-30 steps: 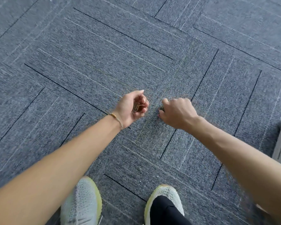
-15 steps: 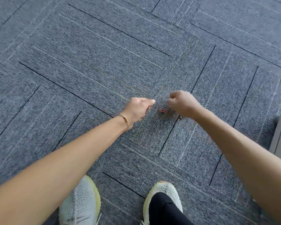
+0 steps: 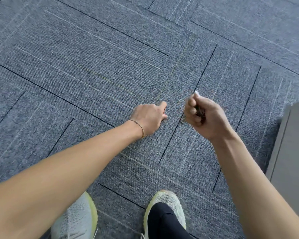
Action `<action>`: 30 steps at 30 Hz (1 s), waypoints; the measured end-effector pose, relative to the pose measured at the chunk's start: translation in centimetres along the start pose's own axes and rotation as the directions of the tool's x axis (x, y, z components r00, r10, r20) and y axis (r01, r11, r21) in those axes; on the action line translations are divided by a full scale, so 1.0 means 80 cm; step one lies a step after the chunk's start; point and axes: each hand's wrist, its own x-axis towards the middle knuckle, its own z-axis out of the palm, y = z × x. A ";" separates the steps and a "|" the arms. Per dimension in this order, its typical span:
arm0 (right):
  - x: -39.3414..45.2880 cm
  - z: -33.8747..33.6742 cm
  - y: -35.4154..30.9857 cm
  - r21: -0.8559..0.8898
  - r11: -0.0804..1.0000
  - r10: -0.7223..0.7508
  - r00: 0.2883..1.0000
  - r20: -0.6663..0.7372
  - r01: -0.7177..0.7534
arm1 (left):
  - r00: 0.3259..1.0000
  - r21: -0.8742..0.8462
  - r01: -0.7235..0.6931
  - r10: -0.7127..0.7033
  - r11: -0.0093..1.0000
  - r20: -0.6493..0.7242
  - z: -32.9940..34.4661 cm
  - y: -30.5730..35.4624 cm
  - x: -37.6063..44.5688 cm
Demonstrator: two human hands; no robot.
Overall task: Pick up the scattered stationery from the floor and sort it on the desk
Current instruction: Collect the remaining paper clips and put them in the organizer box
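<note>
My right hand (image 3: 204,116) is turned thumb-up just above the carpet, its fingers curled round a small dark bunch of paper clips (image 3: 199,111). One wire clip (image 3: 183,120) hangs out below the fingers. My left hand (image 3: 150,116) lies palm down on the carpet a short way to the left, with its fingertips pointing toward the right hand and the other fingers curled under. The gold clips it held a second ago are hidden beneath the palm. No loose stationery shows on the floor between the hands.
Grey carpet tiles (image 3: 93,69) with dark seams fill the view. My two pale shoes (image 3: 76,219) (image 3: 169,200) stand at the bottom edge. A grey furniture panel (image 3: 293,152) rises at the right edge.
My right hand has picked up the red and gold clips from the carpet and rolled upward with them. My left hand has turned palm down and stays low on the carpet.
</note>
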 end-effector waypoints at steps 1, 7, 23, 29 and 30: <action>-0.001 -0.004 0.002 -0.080 0.997 0.019 0.999 -0.028 -0.021 | 1.000 0.063 -0.026 0.025 0.998 0.004 -0.001 0.001 0.001; 0.003 0.008 0.025 -0.647 0.705 0.120 0.948 -0.295 -0.290 | 0.991 -0.322 0.128 -0.109 0.938 0.076 -0.006 -0.002 0.004; 0.060 0.079 0.068 -0.858 -0.412 -0.264 0.941 -0.210 -0.307 | 0.612 -0.629 0.424 -0.306 -0.652 0.729 -0.027 -0.048 -0.031; 0.058 0.051 0.054 -0.955 0.043 -0.124 0.947 -0.297 -0.294 | 0.671 -0.682 0.529 -0.244 -0.504 0.701 -0.042 -0.025 -0.022; 0.050 0.039 0.048 -0.899 0.362 -0.027 0.961 -0.276 -0.248 | 0.691 -0.705 0.533 -0.239 -0.468 0.682 -0.043 -0.022 -0.020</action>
